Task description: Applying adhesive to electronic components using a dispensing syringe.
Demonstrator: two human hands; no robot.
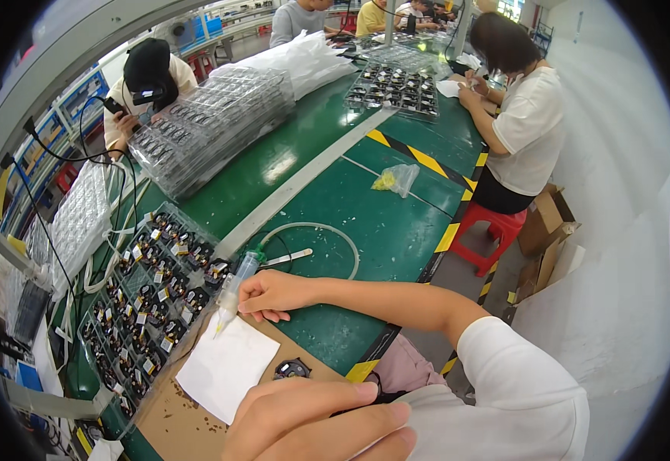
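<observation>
My right hand [282, 293] reaches in from the right and is closed around a clear dispensing syringe [229, 298]. The syringe slants, its yellowish needle tip pointing down at a white paper sheet [227, 357]. A green fitting at its top joins a pale hose [339, 230] that loops over the table. My left hand [312, 419] is large and close at the bottom edge, fingers curled; a bit of something dark shows behind them, mostly hidden. Just beyond those fingers, a small round black part [292, 369] lies on brown cardboard [173, 426].
Left of the paper, a clear tray [147, 300] holds many black parts. Stacked clear trays [212, 127] stand farther off. A yellow-filled plastic bag [396, 180] and a pale stick [289, 257] lie on the green table. A co-worker [531, 115] sits at the far right; others work beyond.
</observation>
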